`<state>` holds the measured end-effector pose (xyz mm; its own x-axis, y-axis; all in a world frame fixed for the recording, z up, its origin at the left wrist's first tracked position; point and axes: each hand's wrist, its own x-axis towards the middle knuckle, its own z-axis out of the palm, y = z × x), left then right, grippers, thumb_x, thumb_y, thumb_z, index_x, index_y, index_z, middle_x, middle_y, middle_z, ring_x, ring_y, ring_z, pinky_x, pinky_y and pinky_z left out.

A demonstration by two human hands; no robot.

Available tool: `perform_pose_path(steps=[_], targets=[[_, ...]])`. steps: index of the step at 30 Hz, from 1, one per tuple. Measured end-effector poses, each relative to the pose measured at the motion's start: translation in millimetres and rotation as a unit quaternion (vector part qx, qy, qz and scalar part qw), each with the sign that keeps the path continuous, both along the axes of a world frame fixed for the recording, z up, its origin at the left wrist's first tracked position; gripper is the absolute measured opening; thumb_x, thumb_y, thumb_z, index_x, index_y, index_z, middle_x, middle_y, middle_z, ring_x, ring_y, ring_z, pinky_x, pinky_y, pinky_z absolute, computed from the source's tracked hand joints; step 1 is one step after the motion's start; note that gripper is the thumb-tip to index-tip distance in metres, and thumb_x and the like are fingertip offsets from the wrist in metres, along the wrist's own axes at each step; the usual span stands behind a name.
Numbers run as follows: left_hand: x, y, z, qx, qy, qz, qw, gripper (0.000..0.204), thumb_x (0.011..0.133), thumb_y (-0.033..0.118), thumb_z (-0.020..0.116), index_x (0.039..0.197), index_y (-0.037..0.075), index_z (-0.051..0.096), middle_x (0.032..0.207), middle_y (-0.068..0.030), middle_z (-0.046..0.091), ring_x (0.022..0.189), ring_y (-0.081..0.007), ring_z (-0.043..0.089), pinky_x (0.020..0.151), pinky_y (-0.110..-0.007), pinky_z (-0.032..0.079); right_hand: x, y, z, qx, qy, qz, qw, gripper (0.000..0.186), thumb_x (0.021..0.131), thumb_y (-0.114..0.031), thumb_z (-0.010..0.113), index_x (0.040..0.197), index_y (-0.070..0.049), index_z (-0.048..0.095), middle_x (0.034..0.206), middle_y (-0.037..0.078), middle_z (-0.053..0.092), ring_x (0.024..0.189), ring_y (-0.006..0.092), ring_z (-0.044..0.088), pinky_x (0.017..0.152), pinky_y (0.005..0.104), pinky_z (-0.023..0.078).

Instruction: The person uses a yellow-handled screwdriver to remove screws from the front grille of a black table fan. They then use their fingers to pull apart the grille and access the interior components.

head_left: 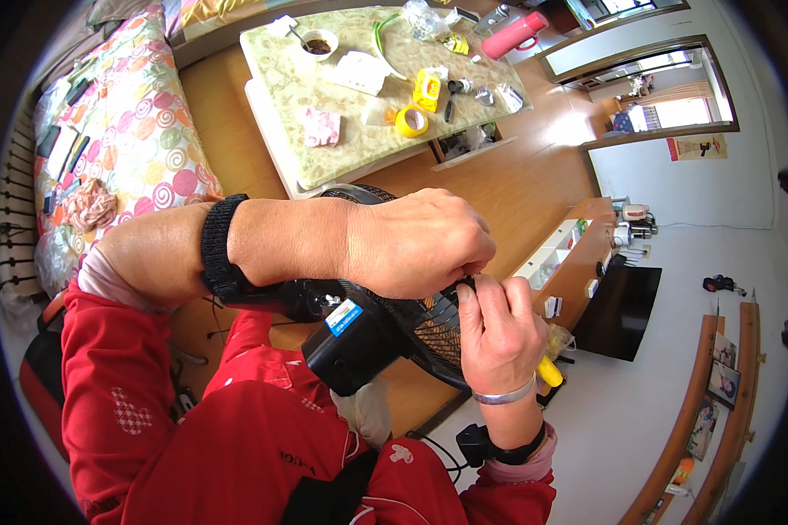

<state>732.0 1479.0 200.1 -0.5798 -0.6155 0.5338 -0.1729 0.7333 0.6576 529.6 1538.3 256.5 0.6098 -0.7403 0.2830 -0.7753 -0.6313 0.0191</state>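
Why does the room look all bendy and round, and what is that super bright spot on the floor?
In the head view the fisheye lens bends the doorway and the low table near the dark round rim; sunlight glares off the wooden floor; the left hand, right hand and black fan look sharp.

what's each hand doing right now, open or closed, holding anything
Left hand: closed, fingertips pinching the rim of the black fan grille.
Right hand: closed, pinching the same grille rim.
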Motion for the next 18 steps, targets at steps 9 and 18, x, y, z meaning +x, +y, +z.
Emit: perform_pose_path(steps=[9,18], targets=[[3.4,-0.2,1.8,-0.005,-0.025,0.002,1.000,0.013,0.080,0.007,0.074,0.081,0.001,0.063,0.081,-0.0140,0.064,0.083,-0.0386,0.066,0.072,-0.049,0.053,1.3,-0.2,1.0,-0.003,0.003,0.005,1.000,0.018,0.091,-0.018,0.079,0.104,-0.008,0.070,0.086,0.010,0.052,0.061,0.0296,0.062,0.054,0.0422,0.049],[0.0,5.1,-3.5,0.003,0.001,0.019,1.000,0.011,0.078,0.004,0.073,0.080,0.000,0.063,0.080,-0.0140,0.063,0.084,-0.0372,0.066,0.072,-0.047,0.053,0.3,-0.4,0.1,-0.010,0.000,0.011,1.000,0.018,0.092,-0.018,0.078,0.104,-0.008,0.069,0.085,0.010,0.051,0.060,0.0295,0.062,0.053,0.0422,0.048]])
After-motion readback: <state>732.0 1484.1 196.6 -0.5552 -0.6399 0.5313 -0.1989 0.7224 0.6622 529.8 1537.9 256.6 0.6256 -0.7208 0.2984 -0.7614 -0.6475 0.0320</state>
